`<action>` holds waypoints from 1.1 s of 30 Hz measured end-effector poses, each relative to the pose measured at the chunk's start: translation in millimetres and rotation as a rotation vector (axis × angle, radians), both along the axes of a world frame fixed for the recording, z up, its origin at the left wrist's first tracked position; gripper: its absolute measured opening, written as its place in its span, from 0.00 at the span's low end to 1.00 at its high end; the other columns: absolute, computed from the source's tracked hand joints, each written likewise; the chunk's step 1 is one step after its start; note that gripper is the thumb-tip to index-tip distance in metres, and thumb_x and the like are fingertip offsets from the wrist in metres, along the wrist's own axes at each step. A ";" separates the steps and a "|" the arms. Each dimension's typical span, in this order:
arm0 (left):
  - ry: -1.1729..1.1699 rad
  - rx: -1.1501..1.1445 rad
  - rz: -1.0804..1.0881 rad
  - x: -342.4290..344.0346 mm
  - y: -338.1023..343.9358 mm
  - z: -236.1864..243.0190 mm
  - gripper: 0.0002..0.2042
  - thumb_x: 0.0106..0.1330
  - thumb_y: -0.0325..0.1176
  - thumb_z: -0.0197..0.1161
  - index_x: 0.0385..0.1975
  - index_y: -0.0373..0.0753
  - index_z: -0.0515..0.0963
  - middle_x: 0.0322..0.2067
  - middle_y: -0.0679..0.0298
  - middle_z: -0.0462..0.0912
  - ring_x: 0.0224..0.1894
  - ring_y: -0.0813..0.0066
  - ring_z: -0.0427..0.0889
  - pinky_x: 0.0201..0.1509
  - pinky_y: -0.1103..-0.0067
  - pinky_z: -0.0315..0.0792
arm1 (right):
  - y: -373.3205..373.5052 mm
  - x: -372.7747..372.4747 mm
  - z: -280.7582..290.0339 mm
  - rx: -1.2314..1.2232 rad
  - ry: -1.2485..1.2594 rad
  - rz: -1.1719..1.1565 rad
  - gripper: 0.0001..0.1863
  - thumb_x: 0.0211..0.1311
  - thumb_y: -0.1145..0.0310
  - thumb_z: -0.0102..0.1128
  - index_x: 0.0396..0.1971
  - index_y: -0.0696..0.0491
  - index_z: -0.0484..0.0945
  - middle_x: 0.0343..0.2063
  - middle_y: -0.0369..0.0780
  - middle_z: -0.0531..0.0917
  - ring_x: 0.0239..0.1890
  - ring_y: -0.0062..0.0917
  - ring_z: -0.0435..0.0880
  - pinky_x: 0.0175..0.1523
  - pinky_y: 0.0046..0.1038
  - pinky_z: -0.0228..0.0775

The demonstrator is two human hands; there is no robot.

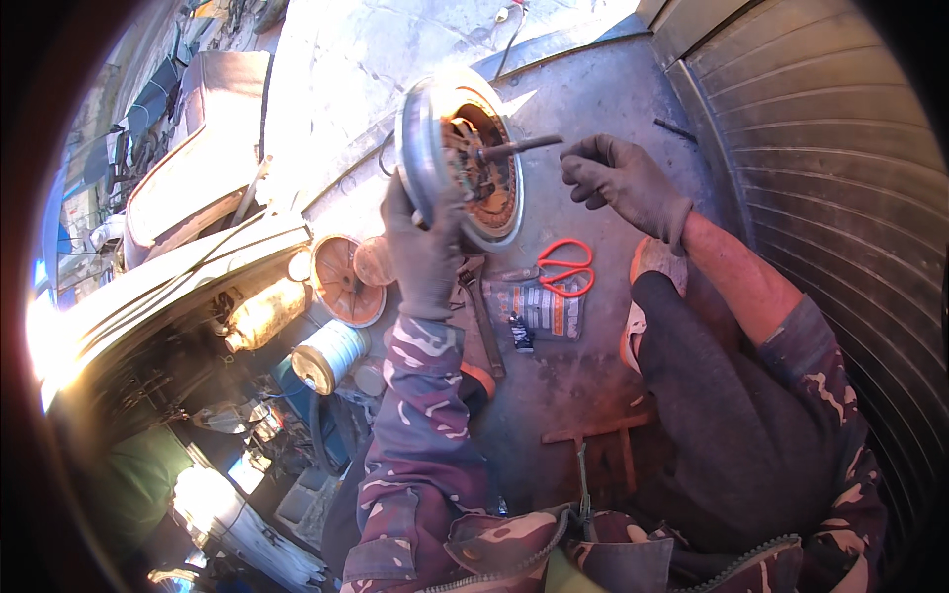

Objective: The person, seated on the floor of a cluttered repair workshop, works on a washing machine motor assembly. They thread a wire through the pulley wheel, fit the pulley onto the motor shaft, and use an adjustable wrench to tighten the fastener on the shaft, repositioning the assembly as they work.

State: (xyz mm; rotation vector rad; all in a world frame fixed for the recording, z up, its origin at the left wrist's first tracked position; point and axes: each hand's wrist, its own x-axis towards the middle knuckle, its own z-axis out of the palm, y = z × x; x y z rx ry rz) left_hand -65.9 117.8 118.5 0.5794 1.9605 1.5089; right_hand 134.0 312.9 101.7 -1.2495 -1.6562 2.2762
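Over a dusty concrete floor [593, 395], the left hand [423, 247] clamps the motor hub [465, 158]; right hand [623, 183] grip curled loosely, touching nothing.

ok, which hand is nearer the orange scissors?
Right. The right hand hovers just above the orange scissors; the left hand grips the motor, farther left.

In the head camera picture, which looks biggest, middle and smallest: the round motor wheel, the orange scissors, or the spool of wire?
1. Round motor wheel, held up by the left hand, so nearness to the camera may enlarge it.
2. Spool of wire.
3. Orange scissors.
The spool and scissors look close in size, so their order is unsure.
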 end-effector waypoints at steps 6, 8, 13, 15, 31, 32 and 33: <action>0.665 -0.158 -0.170 68.1 24.4 8.2 0.43 0.53 0.36 0.84 0.71 0.35 0.73 0.63 0.47 0.75 0.66 0.47 0.78 0.67 0.60 0.78 | 1.1 8.5 22.5 0.005 0.166 -0.193 0.30 0.75 0.42 0.70 0.53 0.57 0.81 0.39 0.36 0.86 0.42 0.18 0.85 0.46 0.26 0.80; 0.664 -0.145 -0.201 79.4 26.8 6.6 0.44 0.51 0.34 0.84 0.71 0.36 0.73 0.64 0.46 0.75 0.67 0.44 0.76 0.69 0.58 0.76 | 1.9 11.3 22.9 0.051 0.128 -0.179 0.29 0.74 0.43 0.70 0.51 0.57 0.82 0.38 0.36 0.87 0.42 0.19 0.86 0.46 0.26 0.80; 0.759 -0.178 -0.292 94.9 23.4 5.2 0.44 0.48 0.33 0.84 0.71 0.36 0.74 0.65 0.45 0.76 0.68 0.42 0.75 0.72 0.57 0.74 | 3.7 25.6 12.6 0.283 0.014 -0.095 0.31 0.74 0.44 0.71 0.50 0.61 0.83 0.39 0.40 0.89 0.42 0.22 0.87 0.49 0.28 0.81; 0.749 -0.163 -0.271 98.9 22.0 5.4 0.45 0.48 0.33 0.84 0.71 0.35 0.74 0.65 0.45 0.76 0.68 0.42 0.75 0.72 0.57 0.74 | 0.8 26.9 6.4 0.350 -0.010 -0.065 0.31 0.73 0.44 0.72 0.51 0.63 0.83 0.40 0.42 0.90 0.42 0.24 0.88 0.51 0.29 0.82; 0.775 -0.116 -0.337 118.0 14.7 -12.0 0.47 0.48 0.38 0.88 0.71 0.37 0.73 0.66 0.45 0.75 0.68 0.41 0.75 0.71 0.54 0.74 | -23.1 53.2 -17.0 0.303 0.013 -0.227 0.25 0.76 0.52 0.69 0.51 0.63 0.82 0.39 0.41 0.89 0.40 0.21 0.86 0.47 0.30 0.80; 0.783 -0.118 -0.360 123.2 15.2 -15.1 0.46 0.49 0.39 0.88 0.71 0.37 0.73 0.66 0.46 0.75 0.68 0.42 0.76 0.71 0.55 0.74 | -25.0 60.6 -19.9 0.297 -0.013 -0.258 0.24 0.77 0.53 0.67 0.50 0.63 0.82 0.38 0.41 0.88 0.39 0.21 0.85 0.47 0.30 0.79; 0.790 -0.122 -0.373 129.2 15.7 -18.5 0.45 0.50 0.39 0.88 0.70 0.37 0.73 0.66 0.46 0.75 0.67 0.42 0.76 0.71 0.55 0.74 | -27.0 66.3 -22.9 0.274 0.015 -0.290 0.23 0.77 0.54 0.66 0.50 0.63 0.82 0.38 0.40 0.88 0.39 0.21 0.84 0.47 0.30 0.79</action>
